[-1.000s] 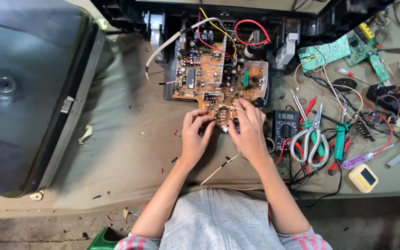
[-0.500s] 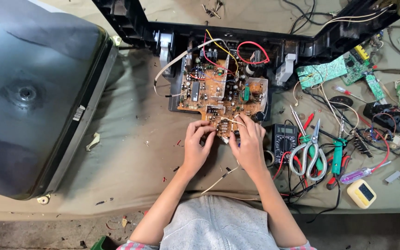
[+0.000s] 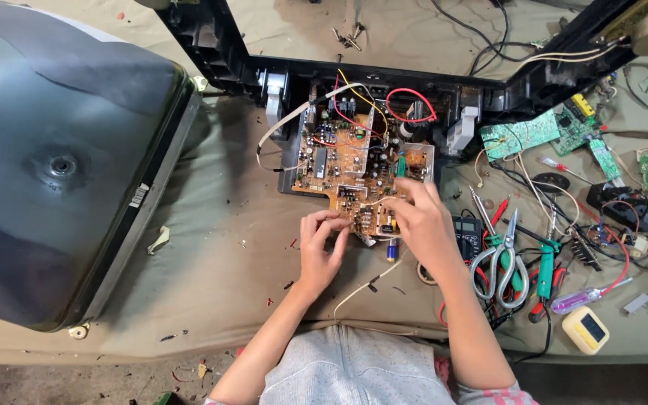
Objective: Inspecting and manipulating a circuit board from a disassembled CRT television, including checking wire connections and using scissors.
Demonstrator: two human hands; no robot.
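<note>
Fingers [image 3: 333, 223] of left hand [image 3: 320, 247] curled, tips pinched together at near edge of brown circuit board [image 3: 354, 169]; what they pinch cannot be told. Right hand [image 3: 423, 225] rests on board's near right corner, fingers spread over components. Board lies at desk centre, partly inside black television chassis [image 3: 384, 75] toward far edge. Picture tube [image 3: 61, 165] fills left end of desk. Scissors [image 3: 500, 259] and green-handled pliers [image 3: 546, 270] just right of right hand; green boards [image 3: 519, 135] near far right corner.
</note>
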